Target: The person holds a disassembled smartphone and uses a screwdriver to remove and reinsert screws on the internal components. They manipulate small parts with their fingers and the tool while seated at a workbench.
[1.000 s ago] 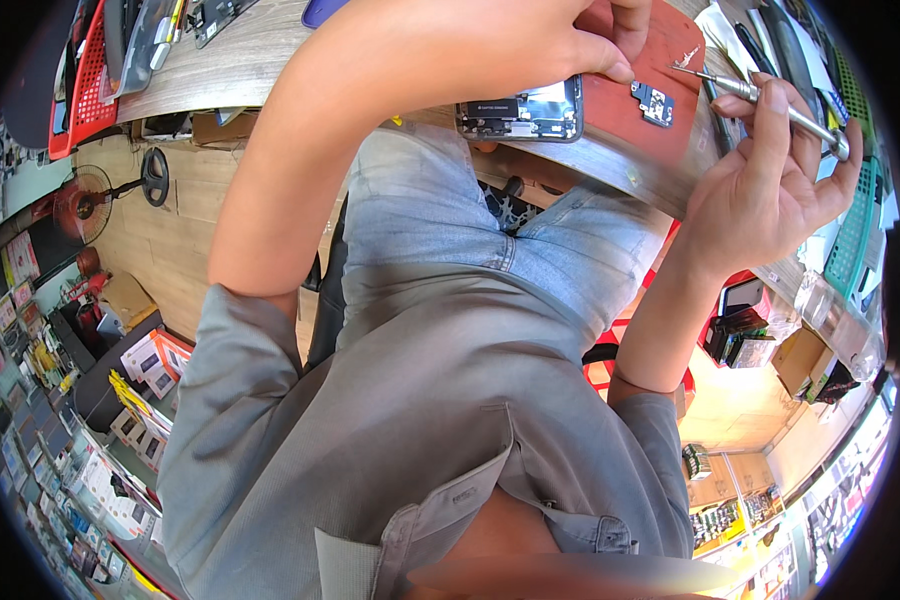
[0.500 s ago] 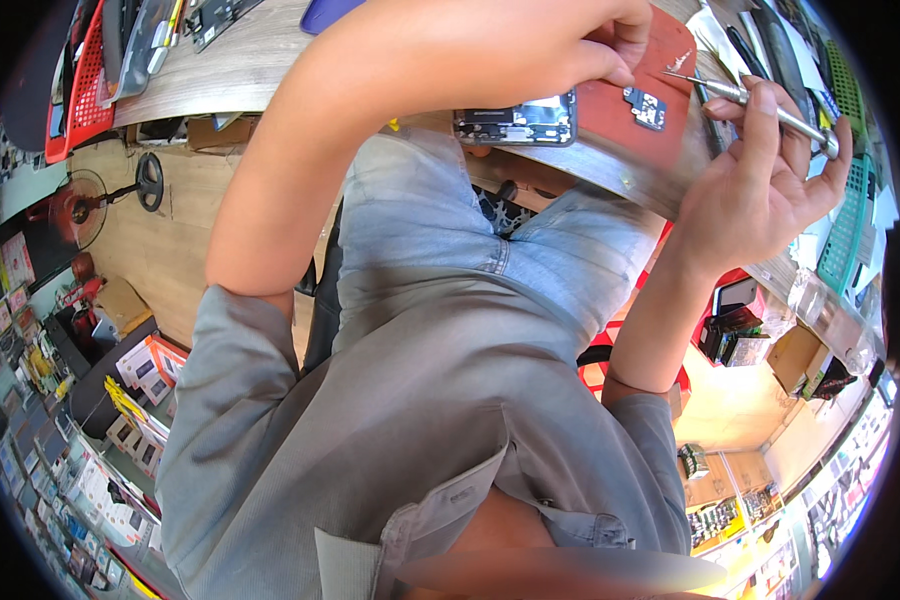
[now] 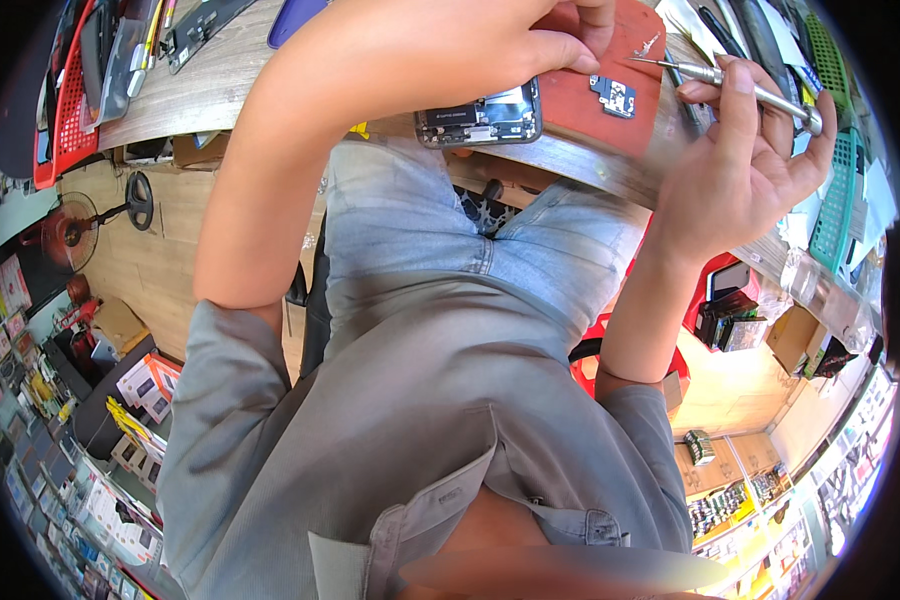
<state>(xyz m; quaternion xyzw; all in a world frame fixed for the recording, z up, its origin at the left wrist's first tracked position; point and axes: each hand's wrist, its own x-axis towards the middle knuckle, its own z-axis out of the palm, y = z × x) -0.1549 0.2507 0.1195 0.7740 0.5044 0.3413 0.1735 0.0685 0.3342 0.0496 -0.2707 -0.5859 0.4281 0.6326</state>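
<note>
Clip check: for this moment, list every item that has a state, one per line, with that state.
Opened dark smartphone: back off, internals exposed, lying on the red work mat.
Small black phone component: detached, lying loose on the mat.
Slim metal screwdriver: gripped, tip over the mat.
Left hand: pressing down by the phone's top edge.
Right hand: closed round the screwdriver.
Red plastic basket: filled with items.

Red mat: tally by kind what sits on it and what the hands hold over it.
Opened phone, pressed down by the left hand: 1
Small loose phone part on the red mat: 1
Metal tweezers in the right hand: 1
Total: 3
</note>
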